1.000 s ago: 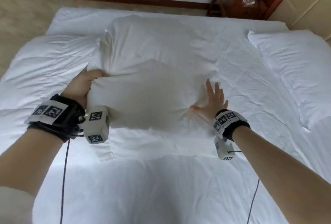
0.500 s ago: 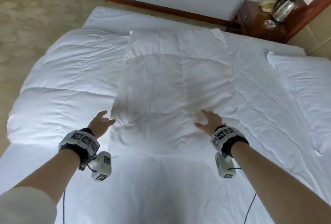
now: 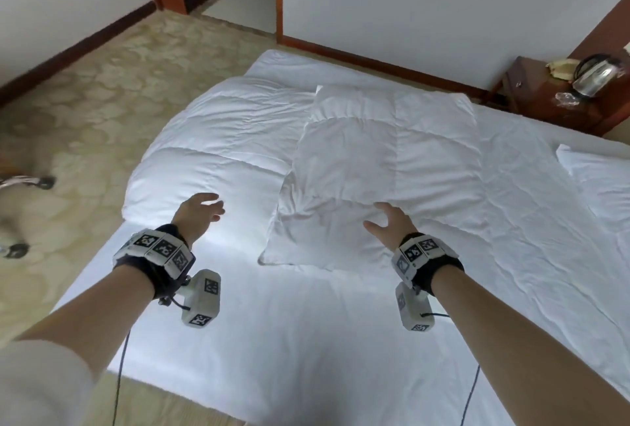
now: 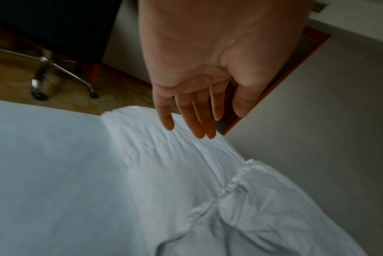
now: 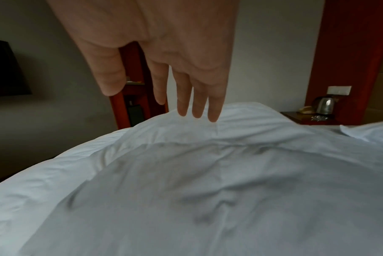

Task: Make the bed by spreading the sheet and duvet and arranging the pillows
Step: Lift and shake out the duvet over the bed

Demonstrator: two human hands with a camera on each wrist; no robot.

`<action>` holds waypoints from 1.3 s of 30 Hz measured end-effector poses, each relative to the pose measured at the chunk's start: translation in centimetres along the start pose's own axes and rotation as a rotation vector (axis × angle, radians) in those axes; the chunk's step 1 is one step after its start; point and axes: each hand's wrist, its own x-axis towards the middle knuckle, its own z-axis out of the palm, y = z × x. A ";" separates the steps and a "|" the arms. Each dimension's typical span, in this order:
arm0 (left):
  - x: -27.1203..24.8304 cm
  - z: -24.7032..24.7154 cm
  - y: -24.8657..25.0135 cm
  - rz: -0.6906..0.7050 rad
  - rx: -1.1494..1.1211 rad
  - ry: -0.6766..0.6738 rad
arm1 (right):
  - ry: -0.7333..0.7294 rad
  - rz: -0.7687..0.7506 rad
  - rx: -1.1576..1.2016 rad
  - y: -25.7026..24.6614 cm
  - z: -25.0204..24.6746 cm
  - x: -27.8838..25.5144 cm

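Meanwhile, folded duvet (image 3: pixel 392 159) was laid mid-bed on the sheet (image 3: pixel 306 340) | left hand (image 3: pixel 199 217) and right hand (image 3: pixel 392 224) were spread, empty | near edge best gripped at both corners, drawn evenly.

Bed (image 3: pixel 272 340) under sheet (image 3: pixel 531 221), duvet (image 3: pixel 218 139), pillow (image 3: pixel 600 180)

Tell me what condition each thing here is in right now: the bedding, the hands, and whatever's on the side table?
Folded duvet: lying flat on the bed, partly folded, not spread.
Pillow: lying at the bed's right edge.
Sheet: spread, wrinkled.
Left hand: open, holding nothing.
Right hand: open, over the duvet's near end.
Kettle: upright on the nightstand.
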 end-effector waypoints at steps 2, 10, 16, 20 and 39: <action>-2.3 -2.7 -2.2 -0.041 -0.011 0.038 | -0.036 0.009 0.017 -1.1 2.1 -0.9; -5.6 -17.5 -8.1 -0.142 -0.102 0.269 | -0.123 -0.160 0.016 -12.3 9.3 -3.6; -4.8 -27.0 -13.2 -0.169 -0.126 0.283 | -0.134 -0.196 -0.024 -21.2 15.3 -3.7; -1.8 -34.3 -14.9 -0.187 -0.098 0.240 | -0.147 -0.121 -0.045 -26.9 20.5 -3.4; 16.7 -51.3 -18.8 -0.333 -0.159 0.164 | -0.242 -0.277 -0.158 -50.5 37.5 6.6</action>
